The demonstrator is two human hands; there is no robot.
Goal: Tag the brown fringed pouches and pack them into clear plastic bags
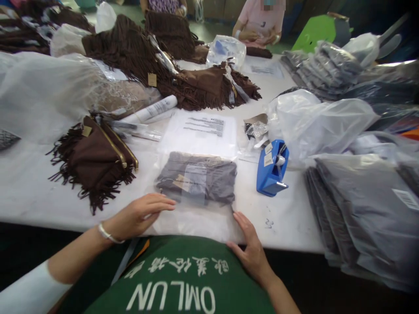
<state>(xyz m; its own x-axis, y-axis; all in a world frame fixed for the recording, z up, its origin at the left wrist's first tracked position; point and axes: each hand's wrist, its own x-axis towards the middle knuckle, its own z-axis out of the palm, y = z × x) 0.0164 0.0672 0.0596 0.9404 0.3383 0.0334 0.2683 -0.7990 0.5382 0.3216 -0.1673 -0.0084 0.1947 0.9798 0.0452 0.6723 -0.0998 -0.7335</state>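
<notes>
Right now my left hand (144, 214) and right hand (248, 244) lie apart on either side of the clear plastic bag (196, 218) at center frame, neither clamped. Dark folded fabric (218, 181) shows inside it.

The worktop (294, 222) is broad, with a white, smooth covering and small dark handwritten marks (269, 223) near its front edge. The space below that edge is dark. Beyond the far side, the floor (212, 29) appears grey-green and slightly blurred. Brown, box-like panels (218, 9) line the background. A bright green panel (314, 32) stands at far right, its type unclear. Pale light covers the worktop; the right-hand background is dimmer.
</notes>
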